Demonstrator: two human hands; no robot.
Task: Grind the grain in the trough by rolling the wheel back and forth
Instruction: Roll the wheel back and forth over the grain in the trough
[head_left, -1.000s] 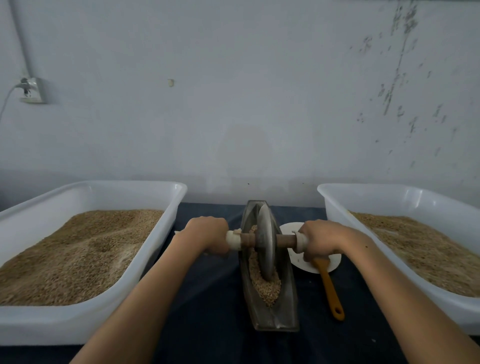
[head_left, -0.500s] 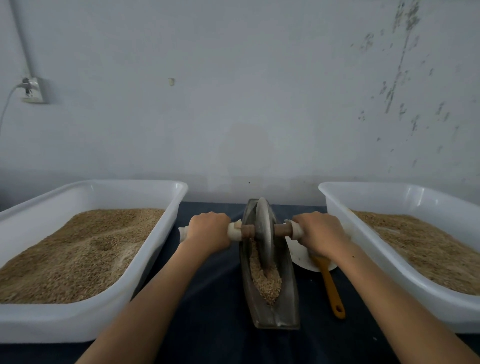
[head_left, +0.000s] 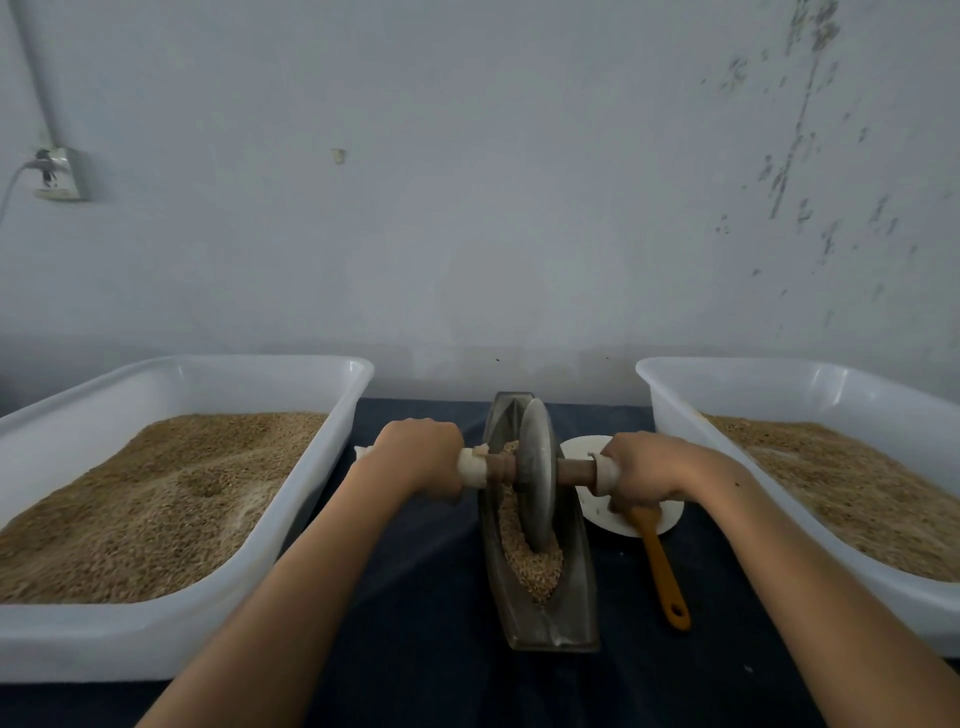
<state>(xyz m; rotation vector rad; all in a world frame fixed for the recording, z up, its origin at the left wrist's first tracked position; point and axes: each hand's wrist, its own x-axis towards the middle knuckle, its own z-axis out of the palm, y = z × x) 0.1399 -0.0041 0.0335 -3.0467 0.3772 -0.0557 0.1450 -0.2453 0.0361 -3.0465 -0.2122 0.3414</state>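
A: How many things are there?

B: Two white tubs, a left tub (head_left: 332, 457) and a right tub (head_left: 675, 415), both holding grain. One trough (head_left: 571, 613) sits between them on the dark table (head_left: 426, 597), and one wheel (head_left: 536, 473) stands in it on the grain (head_left: 535, 566). One white plate (head_left: 587, 452) and one orange spoon (head_left: 662, 571) lie just right of the trough.

A: And the hands?

B: Two. The left hand (head_left: 421, 457) wraps around the left end of the axle (head_left: 498, 466). The right hand (head_left: 647, 475) wraps around the right end. Both arms reach forward.

A: Is there room?

B: The wheel sits near the trough's middle. There is trough in front and behind. The tubs stand apart from the trough.
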